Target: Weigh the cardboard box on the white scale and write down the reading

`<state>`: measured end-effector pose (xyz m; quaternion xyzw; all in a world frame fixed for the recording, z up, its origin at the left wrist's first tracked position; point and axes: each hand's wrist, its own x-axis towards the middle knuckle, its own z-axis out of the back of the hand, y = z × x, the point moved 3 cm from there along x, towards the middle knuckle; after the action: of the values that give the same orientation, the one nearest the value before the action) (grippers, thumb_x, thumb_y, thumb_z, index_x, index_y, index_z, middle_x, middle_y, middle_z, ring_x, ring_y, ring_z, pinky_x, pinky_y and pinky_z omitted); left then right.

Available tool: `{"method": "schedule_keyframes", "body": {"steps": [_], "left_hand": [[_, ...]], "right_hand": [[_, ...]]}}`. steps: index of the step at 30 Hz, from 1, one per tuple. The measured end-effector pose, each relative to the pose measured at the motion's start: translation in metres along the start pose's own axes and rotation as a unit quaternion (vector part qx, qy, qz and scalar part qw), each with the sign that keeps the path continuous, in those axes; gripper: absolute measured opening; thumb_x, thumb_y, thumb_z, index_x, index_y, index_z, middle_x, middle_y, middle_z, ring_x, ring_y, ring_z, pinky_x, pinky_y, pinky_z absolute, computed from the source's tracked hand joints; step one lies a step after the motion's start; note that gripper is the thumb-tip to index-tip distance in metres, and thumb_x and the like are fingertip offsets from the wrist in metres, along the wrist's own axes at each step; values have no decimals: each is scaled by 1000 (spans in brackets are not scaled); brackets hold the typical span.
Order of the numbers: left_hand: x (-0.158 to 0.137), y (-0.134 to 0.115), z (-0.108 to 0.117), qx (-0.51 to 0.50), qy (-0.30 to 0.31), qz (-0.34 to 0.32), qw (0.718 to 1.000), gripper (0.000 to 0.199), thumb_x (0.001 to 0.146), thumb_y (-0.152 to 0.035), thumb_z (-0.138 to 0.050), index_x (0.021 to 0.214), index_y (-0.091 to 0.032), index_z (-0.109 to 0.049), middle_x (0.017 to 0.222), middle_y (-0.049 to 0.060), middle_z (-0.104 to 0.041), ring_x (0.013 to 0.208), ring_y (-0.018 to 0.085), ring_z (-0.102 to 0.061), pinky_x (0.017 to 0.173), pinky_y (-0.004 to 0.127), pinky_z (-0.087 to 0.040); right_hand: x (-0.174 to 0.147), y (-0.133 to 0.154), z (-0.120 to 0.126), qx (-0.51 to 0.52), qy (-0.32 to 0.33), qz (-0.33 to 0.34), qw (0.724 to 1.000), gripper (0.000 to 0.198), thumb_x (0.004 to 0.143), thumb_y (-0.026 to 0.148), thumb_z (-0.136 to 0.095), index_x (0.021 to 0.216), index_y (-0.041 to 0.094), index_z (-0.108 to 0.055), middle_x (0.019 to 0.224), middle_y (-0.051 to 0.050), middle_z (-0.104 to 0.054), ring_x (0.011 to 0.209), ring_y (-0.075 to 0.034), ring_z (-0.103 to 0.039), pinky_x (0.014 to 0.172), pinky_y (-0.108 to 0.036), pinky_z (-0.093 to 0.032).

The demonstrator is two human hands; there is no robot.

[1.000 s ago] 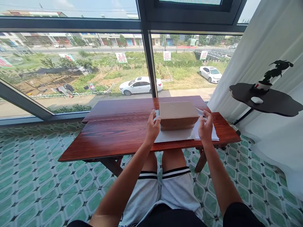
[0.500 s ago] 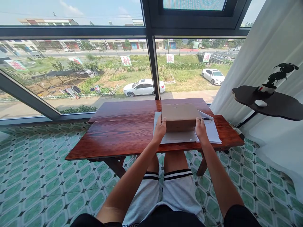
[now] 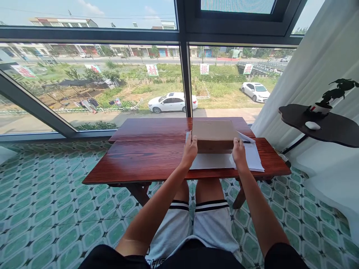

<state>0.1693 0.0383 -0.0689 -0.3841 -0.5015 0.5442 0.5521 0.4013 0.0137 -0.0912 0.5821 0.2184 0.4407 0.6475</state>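
Observation:
Between my two hands is a brown cardboard box (image 3: pixel 214 130), its lid facing up. My left hand (image 3: pixel 190 150) grips its left side, and my right hand (image 3: pixel 238 151) grips its right side. Beneath the box lies a flat whitish-grey sheet or folder (image 3: pixel 210 162), partly hidden by it. White papers (image 3: pixel 254 158) rest to the right, partly behind my right hand. A dark pen (image 3: pixel 248 141) lies on top of them. I cannot tell whether the box touches what is under it.
The reddish-brown wooden table (image 3: pixel 140 160) extends to the left of the box. A small dark side table (image 3: pixel 336 129) with a potted plant (image 3: pixel 322 106) and a white mouse-like object (image 3: pixel 312 125) stands at right, beside a white curtain (image 3: pixel 283 89). Large windows are in front.
The camera view has shifted slightly. Both hands keep hold of the box, which appears a little higher against the sheet beneath it.

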Motion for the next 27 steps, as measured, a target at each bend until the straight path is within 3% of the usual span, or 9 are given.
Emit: {"method": "schedule_keyframes", "body": {"steps": [6,12,18,27], "left_hand": [[2,-16,34,-2,-36,-38,999,53,100,-42,-37,149,-24,-47,160,4,-42,151,21,-35,126,38,-24],[2,-21,79,0,-95,-42,995,51,100,-40,-39,146,-22,-52,158,6,-45,148,22,-40,126,39,-25],[5,-7,128,4,-148,-42,988,51,98,-42,-41,144,-23,-54,157,5,-48,148,22,-40,127,39,-26],[3,25,191,16,-204,-27,978,50,98,-46,-42,139,-23,-59,153,6,-52,147,22,-42,126,37,-25]], "right_hand": [[-9,32,-21,19,11,26,999,54,93,52,-37,126,15,-59,135,-17,-61,126,-29,-54,113,-46,-35],[-22,61,-57,33,53,64,996,56,94,52,-35,125,14,-60,131,-16,-62,124,-28,-55,112,-45,-37],[-42,78,-103,38,99,31,994,57,95,54,-36,132,16,-58,140,-15,-58,130,-29,-52,113,-46,-37],[-73,84,-168,63,174,58,981,55,96,52,-36,132,17,-59,138,-12,-61,125,-26,-55,112,-42,-39]]}}
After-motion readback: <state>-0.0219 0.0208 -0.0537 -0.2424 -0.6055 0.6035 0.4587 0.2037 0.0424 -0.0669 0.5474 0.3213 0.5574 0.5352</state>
